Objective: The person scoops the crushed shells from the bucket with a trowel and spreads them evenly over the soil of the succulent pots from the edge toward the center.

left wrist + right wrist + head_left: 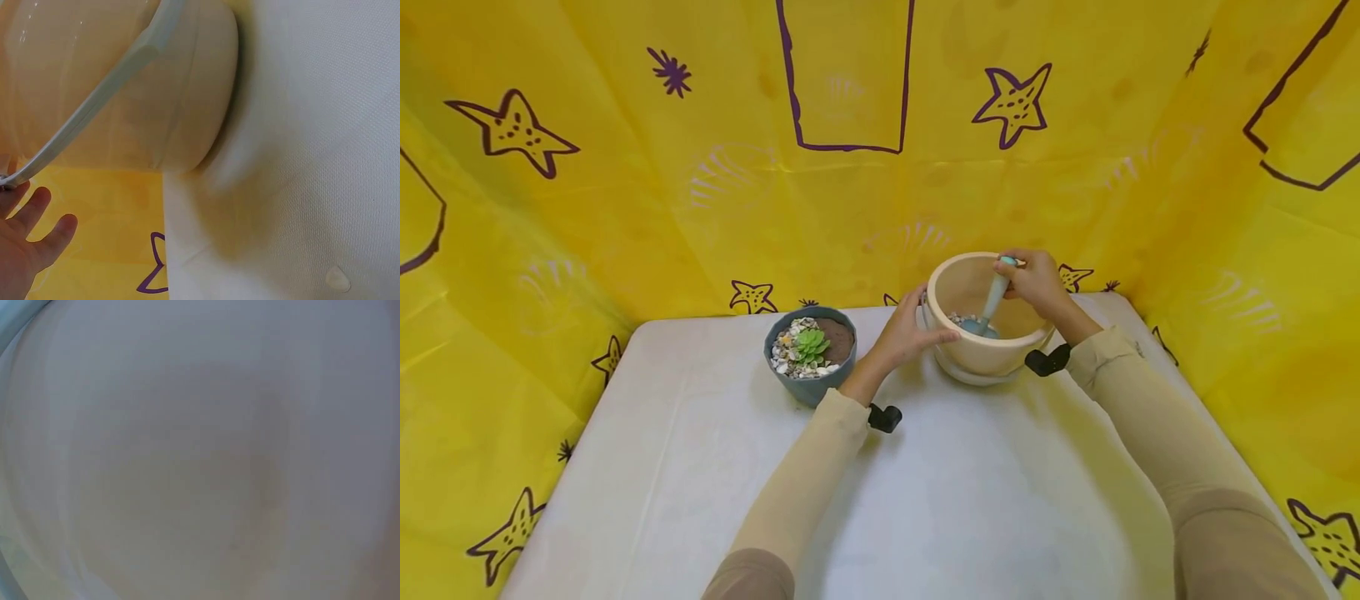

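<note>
In the head view, my right hand [1037,283] grips the pale blue-green handle of a small shovel [997,292]. The shovel's blade is down inside a cream bucket [992,358], beside some small pebbles [958,318]. My left hand [910,333] rests on the bucket's left side with its thumb stretched along the front. In the left wrist view, the fingers of the left hand [31,240] are spread and nearly straight near the end of the bucket's grey carrying handle [106,90]. The blurred cream bucket wall [187,456] fills the right wrist view, where neither hand nor shovel blade can be made out.
Left of the bucket stands a grey-blue pot [808,388] with a green succulent [811,345], white pebbles and brown soil. Both vessels are on a white-covered table [925,517]. A yellow patterned sheet [850,208] hangs behind and at both sides.
</note>
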Demonstrator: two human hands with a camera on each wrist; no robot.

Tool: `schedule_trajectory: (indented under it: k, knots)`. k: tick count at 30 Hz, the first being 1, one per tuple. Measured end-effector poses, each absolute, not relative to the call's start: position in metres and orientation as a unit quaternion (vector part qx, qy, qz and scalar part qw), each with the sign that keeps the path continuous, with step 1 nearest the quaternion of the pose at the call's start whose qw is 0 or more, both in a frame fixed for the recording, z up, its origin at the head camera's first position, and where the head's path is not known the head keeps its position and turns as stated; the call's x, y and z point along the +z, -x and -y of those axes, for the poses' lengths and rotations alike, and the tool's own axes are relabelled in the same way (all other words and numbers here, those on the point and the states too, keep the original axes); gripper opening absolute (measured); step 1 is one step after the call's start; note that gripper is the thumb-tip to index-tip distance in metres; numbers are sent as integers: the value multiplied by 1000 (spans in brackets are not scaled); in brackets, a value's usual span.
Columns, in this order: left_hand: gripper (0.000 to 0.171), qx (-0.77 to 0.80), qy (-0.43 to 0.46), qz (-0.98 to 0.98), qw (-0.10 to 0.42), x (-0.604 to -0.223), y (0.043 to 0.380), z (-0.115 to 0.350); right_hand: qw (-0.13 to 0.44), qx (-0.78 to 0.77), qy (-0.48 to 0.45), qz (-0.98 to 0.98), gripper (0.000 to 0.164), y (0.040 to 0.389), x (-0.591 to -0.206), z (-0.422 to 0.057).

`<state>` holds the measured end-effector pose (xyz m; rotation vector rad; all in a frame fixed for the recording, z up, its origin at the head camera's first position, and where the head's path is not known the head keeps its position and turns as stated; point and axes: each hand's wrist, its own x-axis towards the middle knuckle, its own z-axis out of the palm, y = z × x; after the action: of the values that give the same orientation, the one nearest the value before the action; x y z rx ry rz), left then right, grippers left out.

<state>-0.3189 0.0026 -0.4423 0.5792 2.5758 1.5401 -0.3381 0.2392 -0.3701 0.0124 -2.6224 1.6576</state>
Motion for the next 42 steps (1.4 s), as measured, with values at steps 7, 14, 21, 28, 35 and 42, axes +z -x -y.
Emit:
schedule_trajectory:
  k: [7,14,21,28,35,42]
  knots:
    - [105,510,-187,-838,42,-444,321,-1,12,576,35,816,37,344,-369,-245]
    - [104,510,-188,-838,44,-444,321,-2,8,584,51,810,40,341,-365,-250]
    - [103,509,-189,-839,38,-441,321,-2,12,611,52,790,47,341,-358,-253]
    - [104,510,-188,-838,42,-444,322,-3,12,638,68,767,46,340,-359,-256]
    - [104,512,-190,-837,33,-444,322,-4,15,649,77,757,48,339,-358,-258]
    - [103,511,-189,-838,34,-444,321,-3,22,652,113,749,50,338,-354,-262]
